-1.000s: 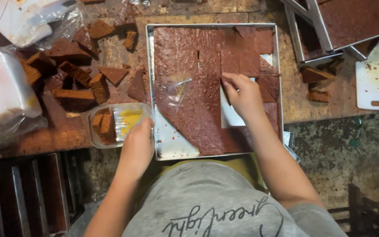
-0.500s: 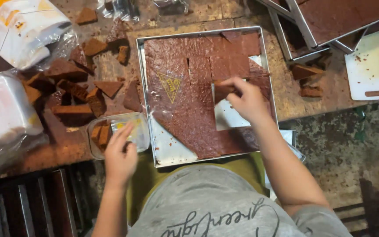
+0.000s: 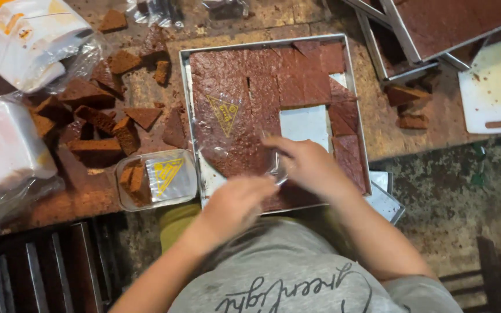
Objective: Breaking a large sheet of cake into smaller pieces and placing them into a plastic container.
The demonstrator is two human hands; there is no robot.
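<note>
- Both hands meet at lower centre of the frame, over the near edge of a square metal tray (image 3: 188, 104) of brown cake (image 3: 244, 110) cut into slabs.
- The right hand (image 3: 308, 168) is closed on a clear plastic wrapper (image 3: 271, 165), fingers pinching its edge; the left hand (image 3: 236, 206) is blurred, its fingers curled just beside the wrapper, and whether it grips anything cannot be told.
- A second clear wrapper with a yellow triangle (image 3: 224, 113) lies flat on the cake, centre of the tray.
- A bare patch of tray lining (image 3: 304, 123) shows right of centre, where slabs are gone.
- Risk, as judged: the thin wrapper could tear or stick to the moist cake if pulled hard.
- Risk: a slab could crumble at its cut edges under a tight pinch.
- At left, cake offcuts (image 3: 97, 119) crowd the bench (image 3: 372, 116) beside a small plastic tub (image 3: 158, 179); a stray elbow could knock them off.
</note>
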